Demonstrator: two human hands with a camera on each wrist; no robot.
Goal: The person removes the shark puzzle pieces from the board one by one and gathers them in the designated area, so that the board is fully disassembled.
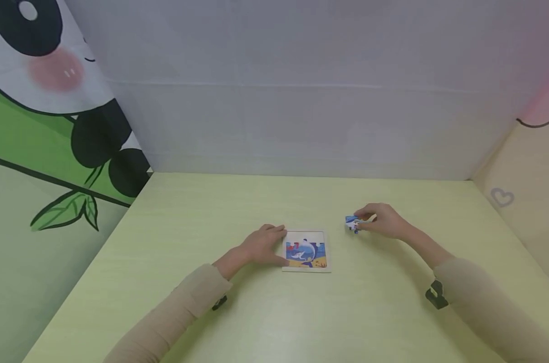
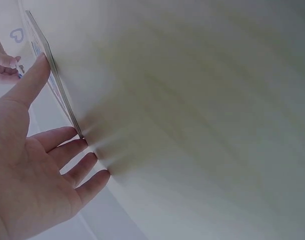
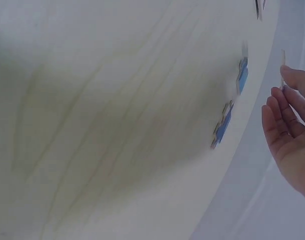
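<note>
A square jigsaw puzzle board (image 1: 306,270) with a pale rim lies on the table. A dolphin picture (image 1: 305,250) fills its near part, and its far strip is pale. My left hand (image 1: 266,245) rests against the board's left side, thumb by the near corner and rather straight fingers by the far corner. To the right, my right hand (image 1: 383,221) pinches a thin puzzle piece (image 3: 283,59), seen edge-on in the right wrist view, between thumb and fingertips. Blue-and-white puzzle pieces (image 1: 352,222) show at those fingertips in the head view.
In the right wrist view, two blue puzzle pieces (image 3: 242,77) lie on the tabletop near the right hand. The pale yellow table (image 1: 238,312) ends at a white back wall (image 1: 301,126). A printed panda panel (image 1: 97,131) stands on the left.
</note>
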